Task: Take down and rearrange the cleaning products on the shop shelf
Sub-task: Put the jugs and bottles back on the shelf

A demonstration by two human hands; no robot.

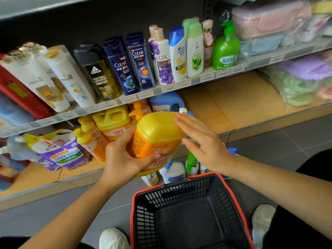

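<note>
My left hand (122, 159) grips a large yellow and orange detergent jug (158, 133) by its lower body and holds it in the air in front of the lower shelf. My right hand (203, 141) lies with straight fingers against the jug's right side near its yellow top. On the lower shelf (224, 105) stand more yellow jugs (113, 121), orange pump bottles (91, 139), a blue jug (165, 101) and a purple refill pouch (61, 150).
A dark shopping basket (188, 212) with an orange rim sits on the floor below my hands, nothing in it. Beyond it stand a few spray bottles (172, 171). The upper shelf holds shampoo bottles (116, 65) and a green pump bottle (225, 49).
</note>
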